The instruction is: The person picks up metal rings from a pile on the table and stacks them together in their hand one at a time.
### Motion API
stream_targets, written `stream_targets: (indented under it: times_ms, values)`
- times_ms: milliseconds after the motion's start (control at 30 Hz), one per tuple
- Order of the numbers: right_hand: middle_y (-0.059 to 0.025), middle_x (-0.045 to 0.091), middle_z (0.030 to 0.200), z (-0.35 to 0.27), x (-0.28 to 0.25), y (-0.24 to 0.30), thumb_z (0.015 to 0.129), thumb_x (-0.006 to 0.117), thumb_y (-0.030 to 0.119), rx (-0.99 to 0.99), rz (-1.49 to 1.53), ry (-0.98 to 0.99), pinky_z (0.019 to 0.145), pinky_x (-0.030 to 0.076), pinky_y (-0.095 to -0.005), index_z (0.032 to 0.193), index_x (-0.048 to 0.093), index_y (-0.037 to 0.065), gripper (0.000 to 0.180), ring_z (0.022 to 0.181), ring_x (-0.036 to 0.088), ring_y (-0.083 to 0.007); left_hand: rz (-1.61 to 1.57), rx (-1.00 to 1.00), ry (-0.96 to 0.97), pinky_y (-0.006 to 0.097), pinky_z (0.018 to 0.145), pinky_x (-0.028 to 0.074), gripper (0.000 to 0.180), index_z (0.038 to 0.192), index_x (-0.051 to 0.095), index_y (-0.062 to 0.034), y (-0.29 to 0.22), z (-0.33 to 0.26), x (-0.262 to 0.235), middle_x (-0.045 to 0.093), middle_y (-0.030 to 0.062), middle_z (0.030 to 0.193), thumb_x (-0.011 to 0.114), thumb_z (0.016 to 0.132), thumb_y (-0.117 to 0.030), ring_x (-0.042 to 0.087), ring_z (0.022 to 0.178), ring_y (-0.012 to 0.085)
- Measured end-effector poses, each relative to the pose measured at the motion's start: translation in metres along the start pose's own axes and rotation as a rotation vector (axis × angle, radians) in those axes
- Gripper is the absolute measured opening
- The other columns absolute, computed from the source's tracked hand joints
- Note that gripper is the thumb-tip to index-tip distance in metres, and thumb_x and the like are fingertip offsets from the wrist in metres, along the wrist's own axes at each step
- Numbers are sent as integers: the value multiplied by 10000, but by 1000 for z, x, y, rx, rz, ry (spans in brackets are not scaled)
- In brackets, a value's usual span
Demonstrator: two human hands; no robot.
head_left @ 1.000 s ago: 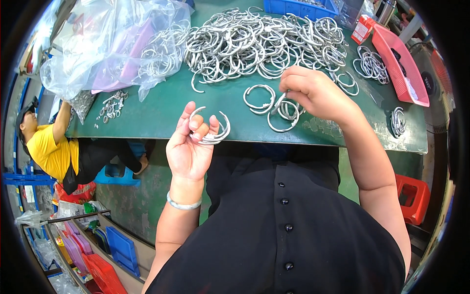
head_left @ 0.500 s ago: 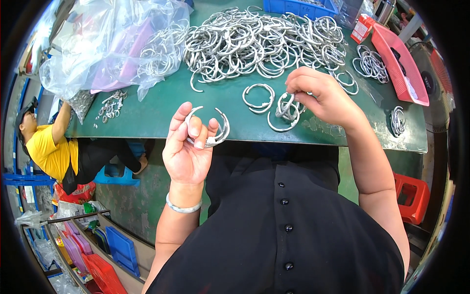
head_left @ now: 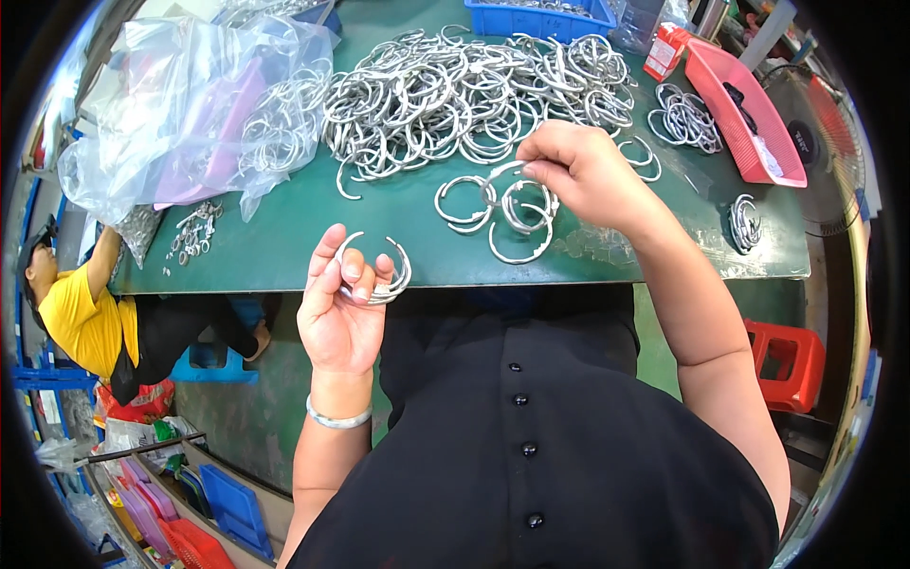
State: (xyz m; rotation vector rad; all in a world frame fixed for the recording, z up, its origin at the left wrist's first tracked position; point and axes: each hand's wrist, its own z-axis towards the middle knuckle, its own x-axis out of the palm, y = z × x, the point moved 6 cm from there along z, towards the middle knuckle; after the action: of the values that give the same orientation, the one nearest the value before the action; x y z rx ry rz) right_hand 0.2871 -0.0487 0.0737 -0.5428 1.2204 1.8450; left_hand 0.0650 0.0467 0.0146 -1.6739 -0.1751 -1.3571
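Note:
My left hand (head_left: 339, 318), palm up near the table's front edge, has its fingers curled around several silvery open bangles (head_left: 405, 275). With thumb and fingertips, my right hand (head_left: 590, 178) pinches one open bangle (head_left: 500, 168), tilted above the table. Beneath and beside it lie a few loose bangles (head_left: 517, 260), overlapping one another. One more loose bangle (head_left: 442, 211) rests just to their left. Beyond both hands spreads a big heap of the same bangles (head_left: 455, 104). My right fingers partly hide the held bangle's end.
Clear plastic bags (head_left: 190, 104) cover the table's left side, near small metal parts (head_left: 196, 232). A blue bin (head_left: 540, 21) and pink basket (head_left: 730, 109) stand at the back. Smaller bangle bunches (head_left: 684, 119) lie right. A person in yellow (head_left: 81, 303) works at left.
My right hand has drawn one bangle up and leftward from the small cluster, which has spread apart. My left hand keeps its bangles. The whole view has shifted slightly.

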Motion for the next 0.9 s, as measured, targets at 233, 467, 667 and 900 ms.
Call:
stream_targets:
  times_ms: [233, 467, 667, 900]
  values:
    - [-42, 538, 680, -11, 9, -16, 748, 589, 24, 196, 116, 19, 559, 415, -244, 803, 566, -4, 67, 603, 496, -107, -23, -33, 7, 350, 920, 366, 278, 1149, 429, -4, 5, -6, -1, 443, 35, 745, 373, 882, -60, 418, 582, 108]
    - [15, 531, 691, -19, 20, -19, 790, 560, 17, 327, 383, 45, 568, 401, -200, 830, 555, -5, 46, 624, 463, -40, -188, -68, -42, 351, 888, 382, 265, 1117, 463, -11, 8, -3, -5, 461, 46, 715, 377, 871, -58, 437, 562, 115]
    - [15, 527, 737, -23, 31, -29, 802, 539, 6, 426, 624, 99, 597, 414, -196, 873, 533, 0, 71, 651, 485, -48, -318, -81, 39, 308, 864, 372, 303, 1107, 471, 39, 2, 1, -3, 426, 43, 713, 322, 846, -2, 406, 565, 116]
    - [-9, 508, 652, -29, 37, -20, 768, 552, 3, 351, 525, 106, 562, 405, -226, 802, 521, 1, 46, 609, 474, -68, -395, -85, -79, 314, 866, 373, 283, 1078, 483, 61, 8, -3, -8, 421, 50, 706, 320, 855, -2, 396, 555, 119]
